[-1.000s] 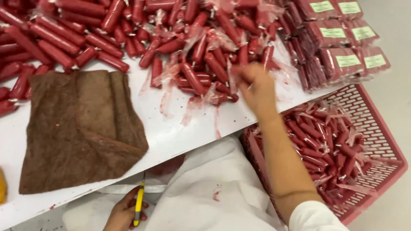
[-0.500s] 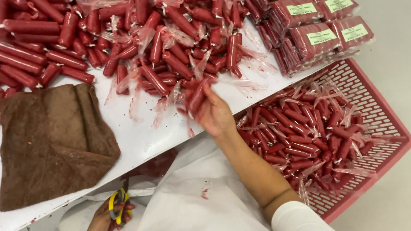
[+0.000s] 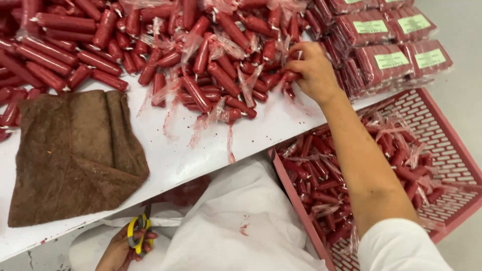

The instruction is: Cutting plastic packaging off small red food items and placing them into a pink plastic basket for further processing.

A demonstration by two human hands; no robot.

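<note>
We see right hand (image 3: 312,68) grip grasping one sausage (image 3: 290,76) from pile; left hand (image 3: 123,246) grip clenched on one pair of scissors (image 3: 138,227); one brown cloth (image 3: 75,150) on surface (image 3: 261,133); one pink crate (image 3: 442,130).

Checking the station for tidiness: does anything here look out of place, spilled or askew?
Mostly orderly. The brown cloth lies rumpled, its corner hanging over the white table edge. A reddish smear marks the white apron. The right hand reaches into the loose red sausages; the left hand holds yellow-handled scissors below the table.
</note>
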